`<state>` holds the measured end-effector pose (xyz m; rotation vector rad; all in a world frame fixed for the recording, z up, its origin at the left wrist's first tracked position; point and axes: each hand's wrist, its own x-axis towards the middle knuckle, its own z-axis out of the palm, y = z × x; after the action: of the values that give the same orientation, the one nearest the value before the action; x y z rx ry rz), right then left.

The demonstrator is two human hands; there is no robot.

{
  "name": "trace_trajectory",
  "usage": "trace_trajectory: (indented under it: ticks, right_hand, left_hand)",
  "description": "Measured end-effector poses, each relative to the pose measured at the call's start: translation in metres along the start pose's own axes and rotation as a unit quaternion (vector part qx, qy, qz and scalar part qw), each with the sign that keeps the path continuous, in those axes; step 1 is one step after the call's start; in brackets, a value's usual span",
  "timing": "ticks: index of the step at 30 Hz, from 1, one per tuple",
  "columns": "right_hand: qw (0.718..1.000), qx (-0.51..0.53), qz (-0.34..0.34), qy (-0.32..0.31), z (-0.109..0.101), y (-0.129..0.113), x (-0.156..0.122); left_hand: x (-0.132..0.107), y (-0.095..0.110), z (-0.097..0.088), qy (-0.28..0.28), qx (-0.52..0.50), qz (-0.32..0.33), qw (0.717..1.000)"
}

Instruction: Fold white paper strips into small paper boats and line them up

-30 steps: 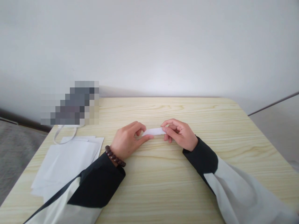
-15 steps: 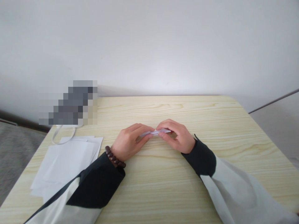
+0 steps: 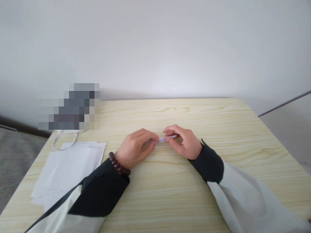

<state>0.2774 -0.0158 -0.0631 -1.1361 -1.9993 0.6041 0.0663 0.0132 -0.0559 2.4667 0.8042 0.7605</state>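
A small folded piece of white paper [image 3: 161, 139] is held edge-on just above the tabletop, thin and narrow from this angle. My left hand [image 3: 136, 145] pinches its left end between thumb and fingertips and hides that end. On the other side, my right hand [image 3: 183, 142] has its thumb against the near face of the paper. The right index finger is raised a little off it, while the other right fingers curl behind the right end. A dark beaded bracelet [image 3: 118, 163] circles my left wrist.
Several loose white paper sheets [image 3: 70, 165] overlap at the left of the wood-grain table [image 3: 165, 194]. Behind them stands a dark, pixelated object [image 3: 75, 106] with a white loop [image 3: 65, 147] like a cable. A pale wall [image 3: 155, 48] rises along the table's back edge.
My right index finger has lifted off the top of the folded paper, leaving a gap to the thumb. My left fingertips have shifted slightly on their end. The view has moved slightly.
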Motion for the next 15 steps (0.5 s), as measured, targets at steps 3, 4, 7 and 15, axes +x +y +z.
trace_trajectory:
  ticks: [3, 4, 7, 15]
  right_hand:
    - [1.0, -0.022, -0.016, -0.005, 0.0004, -0.0003, 0.0004]
    - [0.999, -0.029, -0.023, -0.008, 0.0006, -0.0001, 0.0004]
    - [0.998, -0.04, -0.048, -0.014, 0.0009, 0.0008, 0.0006]
    - [0.996, -0.056, -0.066, -0.035, 0.0015, -0.0002, 0.0007]
  left_hand:
    - [0.0009, 0.0004, 0.0009, -0.002, 0.016, -0.007, 1.0]
    - [0.0011, 0.0006, 0.0011, -0.002, 0.017, -0.005, 1.0]
    - [0.0012, 0.0006, 0.0013, -0.005, 0.017, 0.001, 1.0]
    - [0.0002, 0.0001, 0.0007, -0.017, 0.016, 0.009, 1.0]
